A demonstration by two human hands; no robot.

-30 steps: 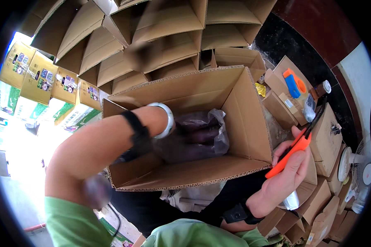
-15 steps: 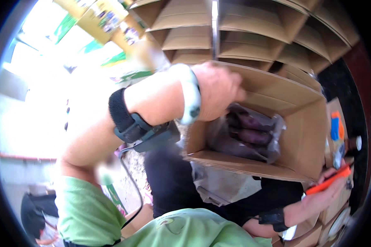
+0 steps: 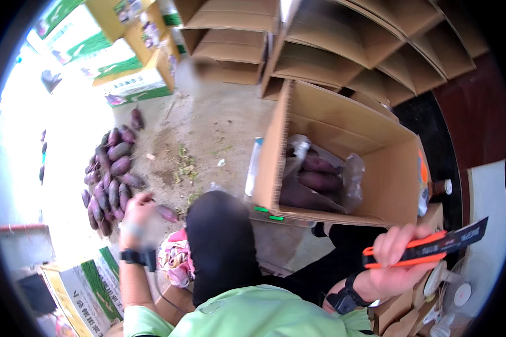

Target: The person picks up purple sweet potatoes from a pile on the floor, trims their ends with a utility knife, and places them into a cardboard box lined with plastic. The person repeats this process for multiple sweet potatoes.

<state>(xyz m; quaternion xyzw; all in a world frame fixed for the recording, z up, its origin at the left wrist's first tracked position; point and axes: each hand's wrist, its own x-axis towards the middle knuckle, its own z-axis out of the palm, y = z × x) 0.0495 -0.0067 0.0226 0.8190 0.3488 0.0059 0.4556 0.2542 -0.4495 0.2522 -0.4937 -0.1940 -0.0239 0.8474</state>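
One cutter knife [image 3: 433, 247], orange and black, clamped in the right hand [image 3: 396, 273] at near right; fingers wrapped round the handle, black end pointing right. Left hand [image 3: 139, 212] is at the near-right edge of the purple vegetable pile [image 3: 109, 174] on the floor [image 3: 233, 123], left side. Cannot tell if its fingers are closed on anything. Hands well apart. Loose purple vegetable [image 3: 167, 213] just right of the left hand; pink patterned cloth [image 3: 176, 258] nearer. Open-topped cardboard box [image 3: 391, 177] right of centre, translucent plastic bag [image 3: 354, 180] inside, purple vegetables [image 3: 320, 181] in the bag. Green scraps [image 3: 185, 165] between pile and box. Stacked cardboard cartons [image 3: 334, 33] far right, printed cartons [image 3: 138, 87] far left. Fan [image 3: 462, 293] near right.
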